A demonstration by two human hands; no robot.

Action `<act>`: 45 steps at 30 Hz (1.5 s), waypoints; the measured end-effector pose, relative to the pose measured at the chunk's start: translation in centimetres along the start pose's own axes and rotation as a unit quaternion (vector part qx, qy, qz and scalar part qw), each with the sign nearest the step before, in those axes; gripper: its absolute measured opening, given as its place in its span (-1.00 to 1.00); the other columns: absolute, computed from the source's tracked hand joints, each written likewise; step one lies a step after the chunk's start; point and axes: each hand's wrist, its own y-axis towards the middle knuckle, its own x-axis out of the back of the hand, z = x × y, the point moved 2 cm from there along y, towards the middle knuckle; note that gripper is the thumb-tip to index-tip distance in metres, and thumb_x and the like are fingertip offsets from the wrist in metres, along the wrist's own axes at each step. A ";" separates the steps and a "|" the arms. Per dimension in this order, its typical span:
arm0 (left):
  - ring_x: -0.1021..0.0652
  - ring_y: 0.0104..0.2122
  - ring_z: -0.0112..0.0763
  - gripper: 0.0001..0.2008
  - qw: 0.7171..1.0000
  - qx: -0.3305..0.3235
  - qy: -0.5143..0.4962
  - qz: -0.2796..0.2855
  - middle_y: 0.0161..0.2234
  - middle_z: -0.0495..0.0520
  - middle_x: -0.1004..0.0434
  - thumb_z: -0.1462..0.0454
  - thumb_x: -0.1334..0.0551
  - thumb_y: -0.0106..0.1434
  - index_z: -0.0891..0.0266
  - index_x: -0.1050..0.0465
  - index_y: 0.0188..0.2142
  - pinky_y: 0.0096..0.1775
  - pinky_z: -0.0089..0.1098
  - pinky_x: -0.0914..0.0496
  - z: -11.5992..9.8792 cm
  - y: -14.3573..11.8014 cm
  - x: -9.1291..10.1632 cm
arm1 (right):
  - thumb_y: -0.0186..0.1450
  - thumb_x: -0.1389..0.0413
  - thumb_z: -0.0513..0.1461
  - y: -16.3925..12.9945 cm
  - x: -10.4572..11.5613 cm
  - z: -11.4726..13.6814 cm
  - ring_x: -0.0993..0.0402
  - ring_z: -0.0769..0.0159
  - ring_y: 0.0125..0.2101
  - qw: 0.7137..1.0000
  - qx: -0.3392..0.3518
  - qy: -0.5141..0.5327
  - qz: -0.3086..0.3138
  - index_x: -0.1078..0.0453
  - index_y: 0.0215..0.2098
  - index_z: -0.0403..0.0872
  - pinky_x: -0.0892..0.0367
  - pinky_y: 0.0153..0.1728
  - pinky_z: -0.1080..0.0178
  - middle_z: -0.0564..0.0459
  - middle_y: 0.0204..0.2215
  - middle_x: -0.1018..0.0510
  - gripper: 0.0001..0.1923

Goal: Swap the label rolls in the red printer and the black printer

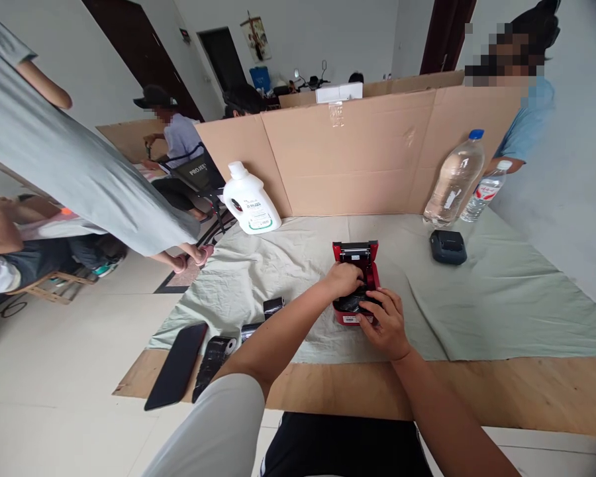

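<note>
Lengthwise, the open red device (346,318) runs near-to-far on the bench (516,391): left hand (344,278) reaching inside, grasp indiscernible; right hand (388,324), fingers loosely spread, against its near right edge.

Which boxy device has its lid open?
The red plastic boxy device under the left hand and right hand, its lid raised; the black plastic boxy device looks closed.

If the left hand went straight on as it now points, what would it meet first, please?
Most likely the inner side of the red device, which the left hand reaches into; the depth is unclear.
</note>
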 end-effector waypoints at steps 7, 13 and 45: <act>-0.53 -0.17 -0.30 -0.72 0.922 -0.006 -0.210 -0.326 -0.19 0.13 -0.54 0.19 -0.05 0.36 0.23 -0.49 -0.16 -0.07 -0.31 -0.41 2.4 -3.8 1.6 | 0.22 -0.16 -0.23 0.3 0.3 0.2 -0.33 0.11 0.01 1.000 0.004 0.017 -0.013 -0.49 -0.25 0.07 -0.33 0.00 -0.02 0.01 -0.15 -0.51 -0.87; -0.22 0.24 -0.18 -0.46 0.903 -0.046 -0.198 -0.377 0.21 0.26 -0.22 -0.03 0.08 0.40 0.22 -0.17 0.21 0.23 -0.09 -0.14 4.3 -2.9 1.0 | 0.21 -0.11 -0.27 0.2 0.7 -0.2 -0.34 0.10 -0.01 1.000 -0.010 0.025 -0.013 -0.46 -0.29 0.05 -0.33 0.00 -0.06 0.01 -0.15 -0.50 -0.88; -0.33 0.16 -0.03 -0.45 0.882 -0.090 -0.128 -0.445 0.01 0.33 -0.38 -0.04 0.06 0.37 0.29 -0.11 0.17 0.09 0.00 -0.17 0.9 -9.2 -7.5 | 0.13 -0.27 0.01 0.5 -0.1 -0.3 -0.41 0.01 0.03 0.998 -0.035 -0.051 0.002 -0.23 0.07 -0.07 -0.33 0.01 -0.07 -0.14 -0.10 -0.52 -0.36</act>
